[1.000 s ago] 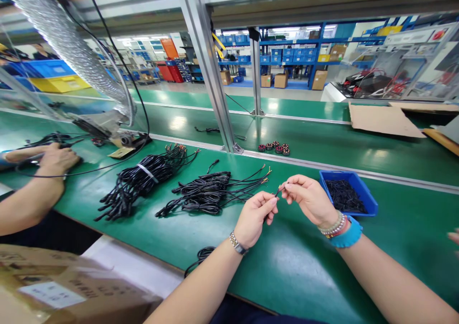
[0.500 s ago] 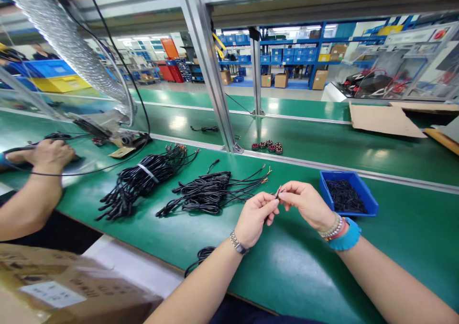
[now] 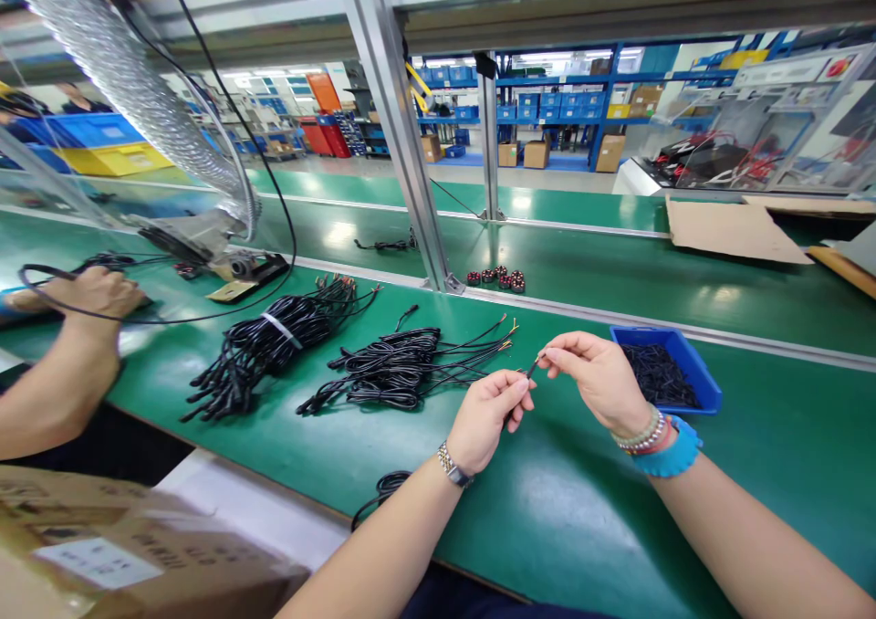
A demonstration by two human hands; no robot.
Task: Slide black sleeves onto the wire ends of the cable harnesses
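Green belt, red-and-black round parts farther left than before, hands pinched around a black cable end.

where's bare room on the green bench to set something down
Bare: right of the blue bin, and between the left forearm and right forearm. Crowded: left of the left hand, where the tied cable bundle and looped cables lie.
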